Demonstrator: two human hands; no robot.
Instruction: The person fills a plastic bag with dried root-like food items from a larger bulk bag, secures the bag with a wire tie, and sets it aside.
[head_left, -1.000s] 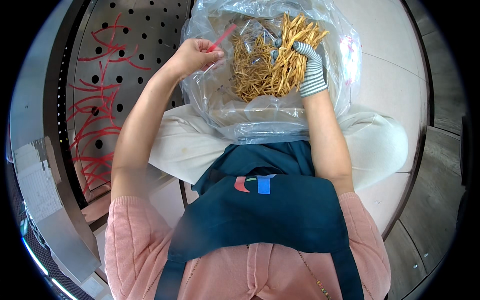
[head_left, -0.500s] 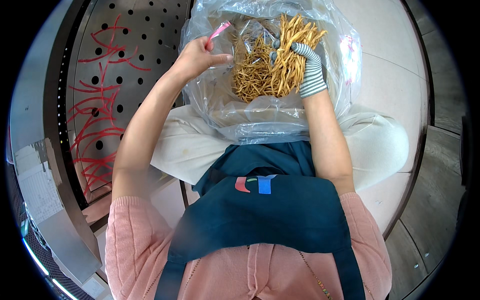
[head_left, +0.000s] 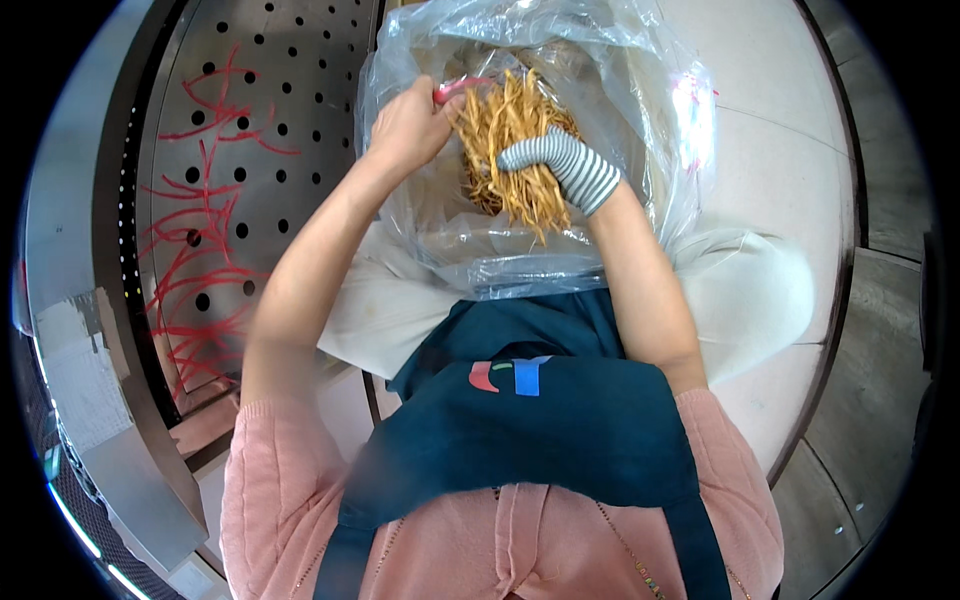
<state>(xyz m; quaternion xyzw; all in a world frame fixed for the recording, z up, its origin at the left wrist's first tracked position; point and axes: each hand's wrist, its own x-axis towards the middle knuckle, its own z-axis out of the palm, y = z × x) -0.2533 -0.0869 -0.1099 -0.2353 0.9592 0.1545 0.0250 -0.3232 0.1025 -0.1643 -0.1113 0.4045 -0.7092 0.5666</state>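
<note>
My right hand [head_left: 568, 168], in a grey-and-white striped glove, is wrapped round a thick bunch of dried yellow strips [head_left: 512, 125] that look like dried daylily buds. The bunch is above the mouth of a large clear plastic bag [head_left: 640, 40] in front of my lap. Bare, my left hand [head_left: 408, 125] is closed on a thin pink strip [head_left: 455, 90] beside the bunch's upper left side. More dried strips [head_left: 478, 190] lie in the bag under the bunch, mostly hidden by it.
To the left stands a metal panel [head_left: 265, 130] with round holes and red scribbled lines. My crossed legs [head_left: 750, 285] in pale trousers flank the bag. Pale floor tiles [head_left: 760, 60] lie to the right, with darker flooring [head_left: 870, 370] beyond a curved edge.
My right hand has brought the bunch left and lower, turning it across the bag. My left hand has moved right with the pink strip, up against the bunch.
</note>
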